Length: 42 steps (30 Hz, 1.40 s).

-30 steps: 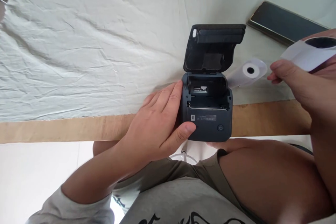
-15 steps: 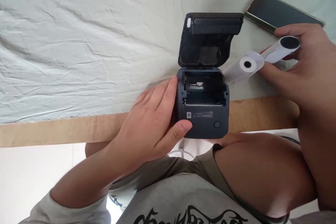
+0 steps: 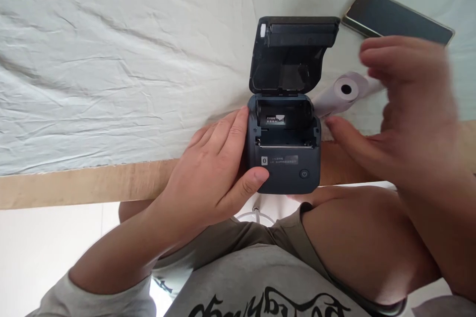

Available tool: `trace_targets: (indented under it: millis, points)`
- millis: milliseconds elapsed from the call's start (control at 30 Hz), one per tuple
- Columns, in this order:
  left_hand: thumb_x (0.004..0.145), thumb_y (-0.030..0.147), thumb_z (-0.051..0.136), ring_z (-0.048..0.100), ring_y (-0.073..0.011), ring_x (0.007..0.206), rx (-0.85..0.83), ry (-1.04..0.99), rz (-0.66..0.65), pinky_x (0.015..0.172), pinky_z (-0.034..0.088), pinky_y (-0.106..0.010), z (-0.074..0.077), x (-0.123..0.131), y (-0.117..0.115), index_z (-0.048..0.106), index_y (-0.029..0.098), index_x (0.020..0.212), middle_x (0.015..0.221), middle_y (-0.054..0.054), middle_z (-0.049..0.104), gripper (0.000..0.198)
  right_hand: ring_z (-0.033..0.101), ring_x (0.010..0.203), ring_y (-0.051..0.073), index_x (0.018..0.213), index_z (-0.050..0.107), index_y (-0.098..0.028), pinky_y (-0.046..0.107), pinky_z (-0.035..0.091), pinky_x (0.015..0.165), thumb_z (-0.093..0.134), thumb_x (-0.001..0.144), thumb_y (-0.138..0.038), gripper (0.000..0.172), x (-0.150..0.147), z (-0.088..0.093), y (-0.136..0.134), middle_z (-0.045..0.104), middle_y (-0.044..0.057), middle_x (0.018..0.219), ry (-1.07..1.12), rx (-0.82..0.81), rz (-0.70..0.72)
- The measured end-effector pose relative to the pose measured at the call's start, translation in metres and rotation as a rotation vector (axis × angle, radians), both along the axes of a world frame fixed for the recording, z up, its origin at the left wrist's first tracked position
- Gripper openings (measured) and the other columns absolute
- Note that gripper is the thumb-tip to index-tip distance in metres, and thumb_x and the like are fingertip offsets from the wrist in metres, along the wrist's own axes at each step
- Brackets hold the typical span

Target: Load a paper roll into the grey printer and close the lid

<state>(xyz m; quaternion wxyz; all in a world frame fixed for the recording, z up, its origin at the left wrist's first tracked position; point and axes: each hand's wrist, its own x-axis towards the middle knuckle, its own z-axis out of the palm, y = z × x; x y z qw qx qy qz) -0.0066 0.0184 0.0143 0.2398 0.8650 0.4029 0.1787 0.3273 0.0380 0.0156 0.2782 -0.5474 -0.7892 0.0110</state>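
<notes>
A small dark blue portable printer [image 3: 284, 171] lies at the table's front edge, its black lid [image 3: 293, 57] raised and its paper bay bare of any roll. My left hand [image 3: 210, 163] holds the printer's left side, fingers together along it and the thumb over the front panel. Just right of the printer lies a white paper roll [image 3: 336, 94] with a dark core hole. My right hand [image 3: 405, 104], smeared by motion, hovers right of that roll with thumb and fingers apart and nothing visible in them. Part of another white roll [image 3: 372, 86] shows behind its fingers.
A dark-screened phone [image 3: 401, 17] lies beyond my right hand. Wrinkled pale cloth [image 3: 111, 59] covers the table, with a bare wooden strip [image 3: 74, 183] along the front edge. My legs are below that edge.
My right hand has let go of the white roll it held and moved left and nearer me, its fingers spreading. My left hand stays on the printer.
</notes>
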Motion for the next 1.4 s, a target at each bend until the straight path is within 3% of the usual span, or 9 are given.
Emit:
trace_targets:
  millis: [67, 133, 267, 400, 700, 933, 1200, 1400]
  points:
    - [0.125, 0.075, 0.021, 0.061, -0.0419, 0.167, -0.007, -0.001, 0.001, 0.140, 0.050, -0.059, 0.000, 0.000, 0.000, 0.041, -0.004, 0.181, 0.180, -0.033, 0.058, 0.099, 0.064, 0.161, 0.038, 0.166, 0.052, -0.038, 0.073, 0.059, 0.131, 0.074, 0.105, -0.051, 0.066, -0.006, -0.006, 0.005, 0.063, 0.011, 0.166, -0.052, 0.057, 0.123]
    - [0.125, 0.075, 0.023, 0.059, -0.0423, 0.169, -0.018, -0.003, 0.001, 0.141, 0.049, -0.060, 0.000, 0.000, 0.000, 0.040, -0.002, 0.182, 0.182, -0.032, 0.057, 0.097, 0.067, 0.159, 0.037, 0.171, 0.048, -0.037, 0.067, 0.064, 0.129, 0.076, 0.106, -0.044, 0.071, -0.005, -0.010, 0.009, 0.063, 0.012, 0.167, -0.056, 0.016, 0.129]
    - [0.125, 0.076, 0.022, 0.057, -0.0421, 0.171, -0.038, 0.003, 0.001, 0.142, 0.048, -0.062, 0.000, 0.000, -0.001, 0.037, 0.004, 0.185, 0.184, -0.029, 0.056, 0.095, 0.070, 0.155, 0.036, 0.169, 0.046, -0.034, 0.062, 0.069, 0.121, 0.082, 0.101, -0.051, 0.078, 0.000, -0.012, 0.010, 0.063, 0.014, 0.164, 0.018, -0.131, 0.031]
    - [0.124, 0.078, 0.020, 0.058, -0.0424, 0.170, -0.032, 0.003, 0.000, 0.141, 0.049, -0.062, 0.000, 0.000, 0.000, 0.039, -0.002, 0.183, 0.183, -0.031, 0.056, 0.101, 0.077, 0.137, 0.033, 0.167, 0.043, -0.034, 0.063, 0.068, 0.115, 0.078, 0.101, -0.062, 0.080, 0.000, -0.011, 0.008, 0.072, 0.012, 0.145, 0.032, -0.242, -0.042]
    - [0.123, 0.081, 0.019, 0.058, -0.0422, 0.170, -0.034, -0.002, 0.011, 0.141, 0.048, -0.062, 0.000, 0.002, -0.001, 0.040, -0.003, 0.182, 0.183, -0.031, 0.056, 0.104, 0.079, 0.101, 0.023, 0.160, 0.051, -0.037, 0.047, 0.068, 0.089, 0.081, 0.098, -0.069, 0.076, -0.005, -0.015, 0.004, 0.078, 0.005, 0.125, 0.034, -0.162, -0.116]
    - [0.124, 0.077, 0.022, 0.060, -0.0439, 0.167, -0.019, -0.016, -0.002, 0.140, 0.049, -0.061, 0.001, 0.002, 0.000, 0.040, -0.008, 0.180, 0.179, -0.034, 0.059, 0.103, 0.080, 0.129, 0.032, 0.162, 0.061, -0.038, 0.057, 0.068, 0.104, 0.086, 0.092, -0.063, 0.078, -0.001, -0.011, 0.006, 0.081, 0.007, 0.138, 0.007, -0.150, -0.153]
    - [0.124, 0.077, 0.020, 0.060, -0.0430, 0.168, -0.019, -0.009, 0.000, 0.140, 0.049, -0.061, 0.001, 0.002, -0.001, 0.041, -0.008, 0.179, 0.179, -0.034, 0.059, 0.104, 0.078, 0.135, 0.038, 0.164, 0.063, -0.038, 0.064, 0.064, 0.109, 0.083, 0.090, -0.073, 0.084, 0.005, -0.011, 0.003, 0.081, 0.008, 0.142, -0.058, -0.152, -0.211]
    - [0.124, 0.079, 0.021, 0.057, -0.0427, 0.171, -0.037, -0.005, 0.003, 0.141, 0.049, -0.064, -0.001, 0.000, -0.001, 0.039, -0.001, 0.183, 0.183, -0.031, 0.056, 0.101, 0.078, 0.127, 0.035, 0.159, 0.065, -0.038, 0.060, 0.066, 0.104, 0.080, 0.090, -0.084, 0.084, 0.012, -0.014, 0.006, 0.078, 0.008, 0.135, -0.061, -0.149, -0.212]
